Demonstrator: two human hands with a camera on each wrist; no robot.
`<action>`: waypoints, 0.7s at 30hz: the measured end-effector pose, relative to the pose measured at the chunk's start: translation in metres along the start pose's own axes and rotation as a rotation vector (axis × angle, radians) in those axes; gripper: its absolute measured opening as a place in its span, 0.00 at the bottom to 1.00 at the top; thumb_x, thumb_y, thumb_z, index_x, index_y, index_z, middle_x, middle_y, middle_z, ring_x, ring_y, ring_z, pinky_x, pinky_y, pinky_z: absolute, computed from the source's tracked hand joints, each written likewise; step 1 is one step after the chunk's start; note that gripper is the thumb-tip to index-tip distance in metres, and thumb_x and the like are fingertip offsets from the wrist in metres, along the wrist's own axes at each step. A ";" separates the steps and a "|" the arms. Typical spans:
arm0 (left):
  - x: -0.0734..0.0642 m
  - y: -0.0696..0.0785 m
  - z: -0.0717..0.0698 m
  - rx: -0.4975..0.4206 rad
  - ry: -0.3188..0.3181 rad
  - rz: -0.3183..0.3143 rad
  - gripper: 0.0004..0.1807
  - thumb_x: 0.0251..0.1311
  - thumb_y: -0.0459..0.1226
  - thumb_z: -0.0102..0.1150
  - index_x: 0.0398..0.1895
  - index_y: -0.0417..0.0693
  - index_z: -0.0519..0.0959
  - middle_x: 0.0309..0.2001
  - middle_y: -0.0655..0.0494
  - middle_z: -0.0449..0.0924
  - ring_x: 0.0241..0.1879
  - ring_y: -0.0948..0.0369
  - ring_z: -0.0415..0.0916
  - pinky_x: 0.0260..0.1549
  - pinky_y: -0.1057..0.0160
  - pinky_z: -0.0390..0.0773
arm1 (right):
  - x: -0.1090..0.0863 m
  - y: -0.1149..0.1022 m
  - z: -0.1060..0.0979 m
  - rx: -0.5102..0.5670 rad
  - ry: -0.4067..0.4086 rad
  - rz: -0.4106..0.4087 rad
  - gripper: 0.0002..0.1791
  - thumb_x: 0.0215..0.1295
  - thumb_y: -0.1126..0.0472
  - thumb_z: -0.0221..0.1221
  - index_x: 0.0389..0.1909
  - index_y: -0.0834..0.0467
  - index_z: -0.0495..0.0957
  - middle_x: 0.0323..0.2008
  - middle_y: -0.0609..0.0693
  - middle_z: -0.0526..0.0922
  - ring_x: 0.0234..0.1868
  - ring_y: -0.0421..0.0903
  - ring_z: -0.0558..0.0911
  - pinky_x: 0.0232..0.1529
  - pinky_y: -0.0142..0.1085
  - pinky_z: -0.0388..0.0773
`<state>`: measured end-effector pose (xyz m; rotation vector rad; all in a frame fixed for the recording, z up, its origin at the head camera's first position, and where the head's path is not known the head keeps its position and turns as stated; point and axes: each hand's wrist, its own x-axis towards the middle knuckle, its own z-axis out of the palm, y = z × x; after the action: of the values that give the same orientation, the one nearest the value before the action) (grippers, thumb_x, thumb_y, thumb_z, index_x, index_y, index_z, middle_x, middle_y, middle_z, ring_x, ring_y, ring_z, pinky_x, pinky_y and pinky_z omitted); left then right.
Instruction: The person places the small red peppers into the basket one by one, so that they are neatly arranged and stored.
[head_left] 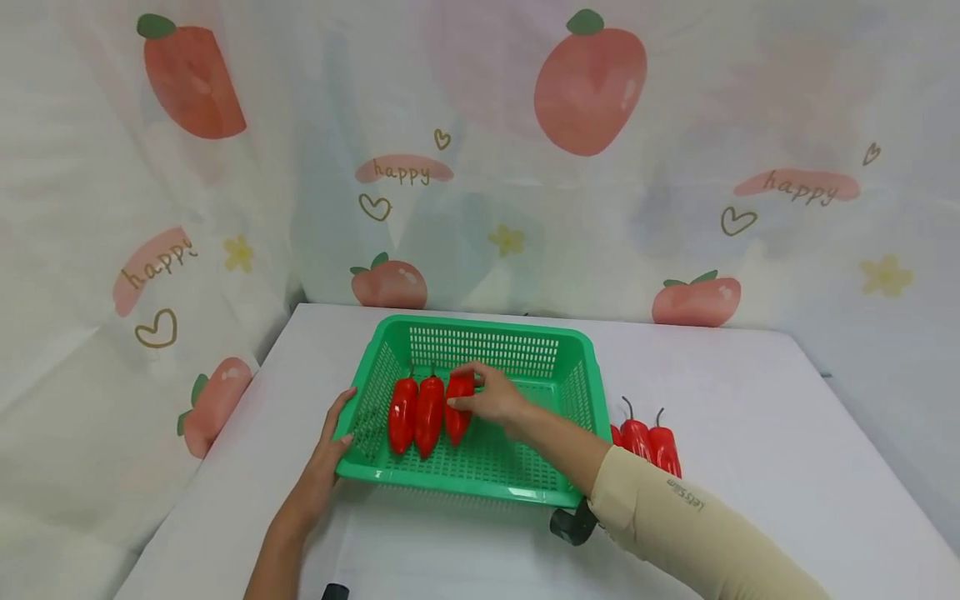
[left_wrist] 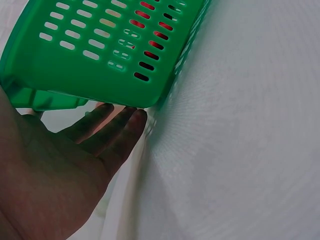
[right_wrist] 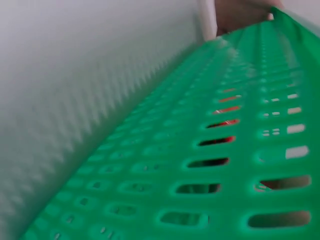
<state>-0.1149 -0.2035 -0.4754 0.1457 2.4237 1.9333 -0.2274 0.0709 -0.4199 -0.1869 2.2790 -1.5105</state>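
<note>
A green plastic basket (head_left: 465, 487) with slotted walls stands on the white table. Inside, toward its left side, two glossy red peppers (head_left: 429, 421) lie side by side, stems pointing away from me. Just right of them, my right hand (head_left: 491, 398) holds a third red pepper (head_left: 457, 429) between thumb and fingers, at the basket floor. My left hand (left_wrist: 65, 165) touches the basket's left end with extended fingers (left_wrist: 122, 137). From the right wrist view, the basket's slotted wall (right_wrist: 200, 150) fills most of the picture, and the right hand's grip is hidden.
More red peppers (head_left: 664, 450) lie on the table right of the basket, partly behind it and the right sleeve (head_left: 675, 525). A dark wrist camera (head_left: 573, 525) sits by the basket's near right corner. Printed cloth (head_left: 465, 225) hangs behind the table.
</note>
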 end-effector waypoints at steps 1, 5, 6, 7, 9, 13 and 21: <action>0.000 0.000 0.000 0.001 -0.002 0.000 0.33 0.78 0.40 0.30 0.83 0.75 0.47 0.80 0.51 0.42 0.70 0.47 0.51 0.57 0.45 0.62 | 0.000 0.003 0.002 -0.012 -0.006 0.009 0.25 0.64 0.65 0.70 0.63 0.55 0.79 0.58 0.60 0.77 0.51 0.56 0.79 0.49 0.47 0.79; 0.000 0.000 -0.001 -0.009 -0.010 0.014 0.33 0.79 0.40 0.30 0.83 0.75 0.47 0.81 0.53 0.41 0.70 0.47 0.51 0.58 0.44 0.62 | 0.002 0.010 0.006 -0.047 -0.027 0.003 0.28 0.61 0.64 0.72 0.63 0.55 0.78 0.57 0.58 0.76 0.52 0.55 0.77 0.48 0.45 0.79; 0.001 -0.001 -0.001 -0.010 -0.009 0.018 0.33 0.79 0.40 0.30 0.83 0.75 0.47 0.81 0.53 0.41 0.70 0.48 0.50 0.59 0.43 0.61 | 0.002 0.011 0.007 -0.053 -0.029 -0.007 0.29 0.60 0.64 0.73 0.63 0.55 0.77 0.57 0.58 0.76 0.53 0.54 0.77 0.48 0.45 0.79; 0.001 -0.001 -0.001 -0.011 -0.008 0.020 0.32 0.79 0.41 0.30 0.83 0.75 0.47 0.81 0.53 0.41 0.71 0.48 0.50 0.59 0.43 0.61 | 0.002 0.012 0.007 -0.061 -0.031 -0.021 0.30 0.59 0.65 0.73 0.63 0.56 0.77 0.57 0.57 0.76 0.53 0.54 0.78 0.48 0.45 0.79; 0.001 -0.002 -0.001 -0.012 -0.007 0.023 0.32 0.79 0.41 0.30 0.83 0.74 0.47 0.81 0.53 0.41 0.72 0.48 0.49 0.60 0.42 0.59 | 0.003 0.013 0.007 -0.077 -0.035 -0.045 0.33 0.56 0.67 0.75 0.64 0.57 0.77 0.56 0.57 0.78 0.51 0.54 0.78 0.46 0.44 0.80; 0.000 -0.002 0.000 -0.016 -0.005 0.011 0.33 0.78 0.40 0.30 0.83 0.74 0.47 0.81 0.52 0.42 0.71 0.47 0.51 0.60 0.42 0.60 | 0.002 0.014 0.008 -0.118 -0.024 -0.068 0.37 0.48 0.73 0.77 0.63 0.59 0.78 0.51 0.56 0.80 0.48 0.54 0.79 0.41 0.43 0.81; -0.001 -0.002 0.000 -0.002 0.000 0.005 0.33 0.78 0.40 0.30 0.83 0.74 0.47 0.81 0.52 0.41 0.73 0.46 0.47 0.62 0.37 0.58 | 0.002 0.016 0.012 -0.147 -0.020 -0.063 0.40 0.50 0.68 0.79 0.67 0.58 0.75 0.52 0.54 0.79 0.52 0.53 0.77 0.46 0.43 0.80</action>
<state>-0.1145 -0.2039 -0.4775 0.1515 2.4236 1.9371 -0.2224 0.0664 -0.4394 -0.3164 2.3894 -1.3639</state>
